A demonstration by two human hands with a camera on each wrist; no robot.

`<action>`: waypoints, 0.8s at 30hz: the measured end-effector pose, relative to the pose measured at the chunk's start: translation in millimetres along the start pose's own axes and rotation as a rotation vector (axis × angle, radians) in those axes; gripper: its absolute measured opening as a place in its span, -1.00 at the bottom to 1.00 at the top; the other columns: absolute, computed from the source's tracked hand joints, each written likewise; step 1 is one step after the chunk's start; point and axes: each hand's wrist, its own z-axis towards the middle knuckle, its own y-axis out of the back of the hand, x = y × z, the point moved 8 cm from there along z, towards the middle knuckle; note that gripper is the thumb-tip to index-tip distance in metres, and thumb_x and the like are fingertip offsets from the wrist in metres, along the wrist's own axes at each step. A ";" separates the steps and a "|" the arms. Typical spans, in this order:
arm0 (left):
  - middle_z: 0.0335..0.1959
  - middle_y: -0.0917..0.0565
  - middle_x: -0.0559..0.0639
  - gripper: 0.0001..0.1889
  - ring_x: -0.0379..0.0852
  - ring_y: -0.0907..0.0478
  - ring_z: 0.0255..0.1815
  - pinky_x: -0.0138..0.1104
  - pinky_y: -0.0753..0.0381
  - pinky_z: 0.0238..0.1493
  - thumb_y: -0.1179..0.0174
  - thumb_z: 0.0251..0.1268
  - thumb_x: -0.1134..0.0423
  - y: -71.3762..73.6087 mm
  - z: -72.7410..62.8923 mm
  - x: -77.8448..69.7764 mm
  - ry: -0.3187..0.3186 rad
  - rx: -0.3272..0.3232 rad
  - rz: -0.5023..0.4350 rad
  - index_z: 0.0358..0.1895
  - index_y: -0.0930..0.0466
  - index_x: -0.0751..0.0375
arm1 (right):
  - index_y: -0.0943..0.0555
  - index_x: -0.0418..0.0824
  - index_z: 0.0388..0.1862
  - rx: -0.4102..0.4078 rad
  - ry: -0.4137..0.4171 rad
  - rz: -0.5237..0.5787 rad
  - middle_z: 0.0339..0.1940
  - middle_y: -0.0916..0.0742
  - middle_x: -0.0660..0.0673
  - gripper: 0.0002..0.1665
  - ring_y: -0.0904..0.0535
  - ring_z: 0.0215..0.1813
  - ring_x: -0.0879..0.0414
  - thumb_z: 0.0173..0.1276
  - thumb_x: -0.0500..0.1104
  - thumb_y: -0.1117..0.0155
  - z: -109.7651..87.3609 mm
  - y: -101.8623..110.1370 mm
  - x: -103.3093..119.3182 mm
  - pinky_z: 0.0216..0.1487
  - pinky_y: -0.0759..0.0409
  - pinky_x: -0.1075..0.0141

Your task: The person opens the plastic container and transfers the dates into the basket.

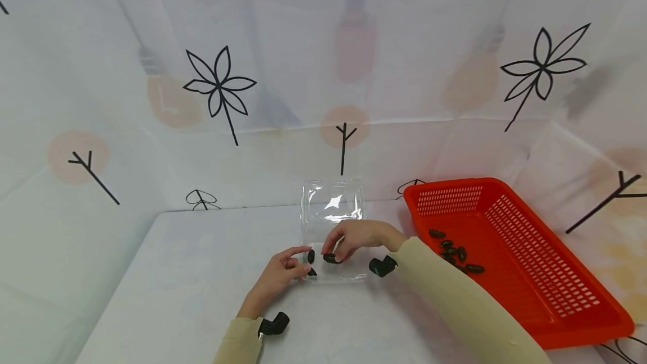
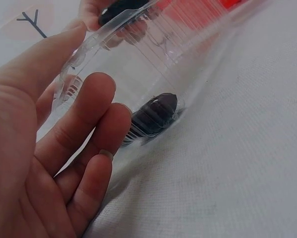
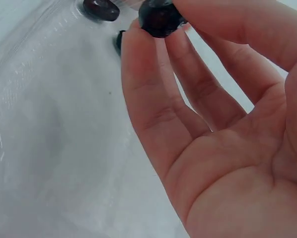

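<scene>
A clear plastic clamshell box (image 1: 349, 277) stands on the white table, its lid (image 1: 331, 198) raised at the back. My left hand (image 1: 283, 274) holds the box's left side; in the left wrist view its bent fingers (image 2: 96, 94) lie along the outer wall. My right hand (image 1: 356, 237) is over the box and pinches a glossy, dark oval fruit (image 3: 161, 17) between thumb and fingertips. Two more dark fruits, a rear one (image 1: 310, 256) and a front one (image 1: 312, 272), lie in the left part of the box.
To the right is a large red plastic basket (image 1: 525, 257) with perforated sides. Several dark oval fruits (image 1: 461, 253) lie at its left part. The right sleeve (image 1: 460, 296) passes in front of the basket's left edge. A white patterned cloth (image 1: 283, 100) hangs behind the table (image 1: 177, 285).
</scene>
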 end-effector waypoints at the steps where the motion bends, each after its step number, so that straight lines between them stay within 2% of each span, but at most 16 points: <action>1: -0.54 -0.63 -0.01 -0.49 -0.14 -0.47 -0.46 -0.37 -0.38 -0.34 -0.38 0.28 0.15 0.3 0.1 0.1 0.002 -0.001 0.000 0.30 -0.54 0.04 | -0.70 -0.25 0.04 -0.006 0.008 0.000 -0.09 -0.73 -0.10 -0.67 -0.67 -0.09 0.00 0.29 -0.37 -0.28 -2.7 1.8 1.1 -0.02 -0.64 0.16; 7: -0.54 -0.63 -0.04 -0.50 -0.14 -0.50 -0.44 -0.38 -0.39 -0.32 -0.37 0.29 0.22 -0.4 -3.0 -4.6 0.018 -0.010 -0.007 0.30 -0.54 0.11 | -0.67 -0.29 0.12 -0.051 0.057 -0.032 -0.05 -0.73 -0.09 -0.63 -0.66 -0.03 -0.01 0.33 -0.31 -0.27 -23.3 14.2 5.6 0.02 -0.63 0.14; 14: -0.52 -0.63 0.08 -0.51 -0.07 -0.55 -0.42 -0.39 -0.42 -0.32 -0.34 0.30 0.31 -2.5 -13.5 -33.1 -0.011 0.012 -0.054 0.29 -0.52 0.28 | -0.65 -0.30 0.13 -0.109 0.083 -0.026 -0.04 -0.73 -0.11 -0.61 -0.66 -0.02 -0.03 0.33 -0.27 -0.29 -56.0 35.1 0.5 0.02 -0.62 0.15; 19: -0.50 -0.63 0.15 -0.50 -0.06 -0.54 -0.41 -0.38 -0.43 -0.30 -0.34 0.30 0.31 -2.3 -13.2 -35.1 0.000 0.022 -0.053 0.30 -0.51 0.28 | -0.67 -0.25 0.09 -0.185 0.070 -0.037 -0.06 -0.74 -0.13 -0.65 -0.66 -0.01 -0.04 0.33 -0.28 -0.32 -80.4 51.0 -9.8 0.02 -0.61 0.14; 24: -0.51 -0.61 0.05 -0.49 -0.10 -0.51 -0.40 -0.38 -0.39 -0.30 -0.34 0.30 0.29 -1.9 -13.0 -34.2 0.006 0.024 -0.049 0.31 -0.50 0.28 | -0.68 -0.18 0.06 -0.292 0.050 -0.056 -0.08 -0.75 -0.13 -0.67 -0.66 -0.03 -0.07 0.30 -0.26 -0.35 -111.9 65.4 -19.5 0.00 -0.57 0.08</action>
